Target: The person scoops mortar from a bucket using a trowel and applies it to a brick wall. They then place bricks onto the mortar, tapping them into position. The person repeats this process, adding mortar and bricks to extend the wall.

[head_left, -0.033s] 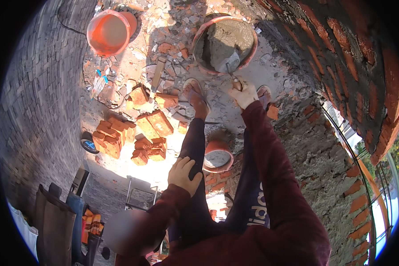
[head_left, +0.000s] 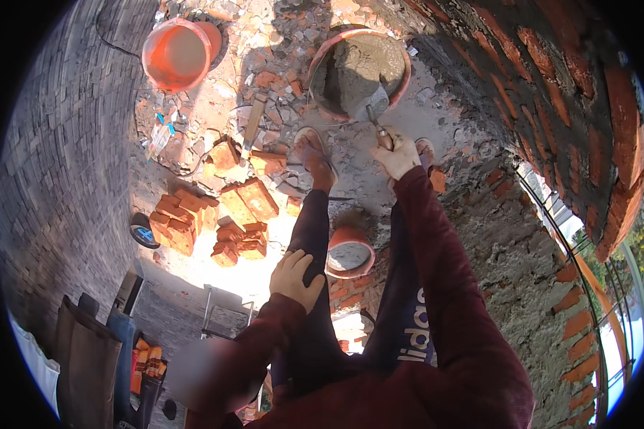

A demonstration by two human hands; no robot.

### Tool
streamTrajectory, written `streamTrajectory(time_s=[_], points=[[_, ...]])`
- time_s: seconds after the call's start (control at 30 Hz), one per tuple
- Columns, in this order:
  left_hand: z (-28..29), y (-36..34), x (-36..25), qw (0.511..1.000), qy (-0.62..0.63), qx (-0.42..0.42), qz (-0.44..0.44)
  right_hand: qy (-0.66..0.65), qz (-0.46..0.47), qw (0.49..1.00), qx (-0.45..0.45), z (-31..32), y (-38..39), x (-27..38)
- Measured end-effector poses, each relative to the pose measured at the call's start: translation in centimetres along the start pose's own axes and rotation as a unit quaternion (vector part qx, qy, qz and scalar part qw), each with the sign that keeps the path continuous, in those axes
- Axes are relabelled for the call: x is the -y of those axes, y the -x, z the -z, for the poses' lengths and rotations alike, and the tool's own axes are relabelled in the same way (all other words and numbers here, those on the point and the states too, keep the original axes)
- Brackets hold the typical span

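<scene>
A trowel [head_left: 378,104] is in my right hand [head_left: 398,153], whose fingers are wrapped round its wooden handle. The blade's tip meets the grey wet mortar [head_left: 371,63] at the near side of a round orange tub [head_left: 406,89]. Mortar heaps up toward the tub's far right, while the left side inside is dark and shaded. My left hand [head_left: 294,277] lies on my left leg near the knee, fingers stretched out and holding nothing.
Far left stands an orange bucket [head_left: 152,53]. Bricks [head_left: 250,200] are stacked left of my feet, near a wooden-handled tool [head_left: 254,123]. A smaller bucket [head_left: 350,269] sits between my legs. Brick wall [head_left: 551,79] rises on the right; rubble covers the ground.
My right hand has turned and shifted slightly right, so more of the trowel's handle shows. The left hand stays on the leg.
</scene>
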State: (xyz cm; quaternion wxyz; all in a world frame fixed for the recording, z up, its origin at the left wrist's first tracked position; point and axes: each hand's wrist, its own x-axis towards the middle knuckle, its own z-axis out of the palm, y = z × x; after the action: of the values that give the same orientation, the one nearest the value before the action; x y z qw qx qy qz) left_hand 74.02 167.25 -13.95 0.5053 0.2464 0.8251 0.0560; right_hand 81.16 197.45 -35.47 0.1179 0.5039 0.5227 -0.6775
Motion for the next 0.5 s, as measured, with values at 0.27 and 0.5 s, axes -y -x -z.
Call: streamTrajectory(time_s=[0.27, 0.5], points=[[-0.6, 0.1, -1.8, 0.995, -0.022, -0.092, -0.026, -0.003, -0.028, 0.999, 0.018, 14.3, 23.4, 10.8], [3.1, 3.5, -4.4, 0.994, 0.040, -0.073, -0.072, 0.139, 0.015, 0.987, -0.079, 27.0, 42.4, 21.1]])
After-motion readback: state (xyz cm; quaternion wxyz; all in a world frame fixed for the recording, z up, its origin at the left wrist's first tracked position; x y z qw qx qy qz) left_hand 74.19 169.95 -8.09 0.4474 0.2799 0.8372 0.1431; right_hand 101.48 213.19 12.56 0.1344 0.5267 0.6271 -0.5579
